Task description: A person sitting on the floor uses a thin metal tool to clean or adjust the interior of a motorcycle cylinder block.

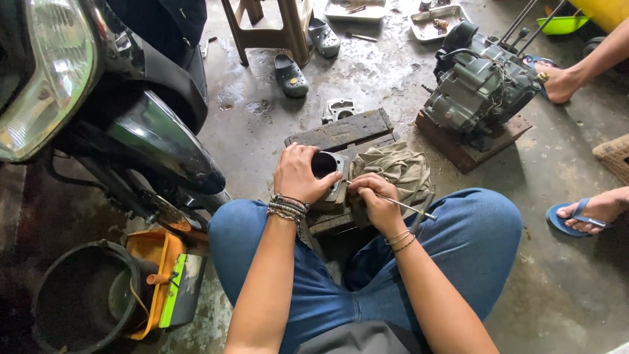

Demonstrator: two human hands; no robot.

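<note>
The engine cylinder [325, 172], a single grey casting with a round dark bore, sat on one of two weathered wooden blocks [341, 130] in front of the seated person's knees. The left hand [299, 175] lay over its near side, fingers curled and clamped on the casting. The right hand [377, 196] was just beside it, fingers pinched together around one thin metal rod [409, 208] whose tip met the cylinder's edge. One crumpled khaki rag [394, 167] lay over the block behind that hand. Further off, a second, smaller cylinder part [339, 109] rested on the wet concrete floor [563, 282]. One whole engine [481, 82] stood on its own wooden slab to the right. I counted two grey clogs [290, 75], two metal trays [432, 21], one black bucket [82, 298], and another person's two feet [590, 208], one of them in a blue sandal.
</note>
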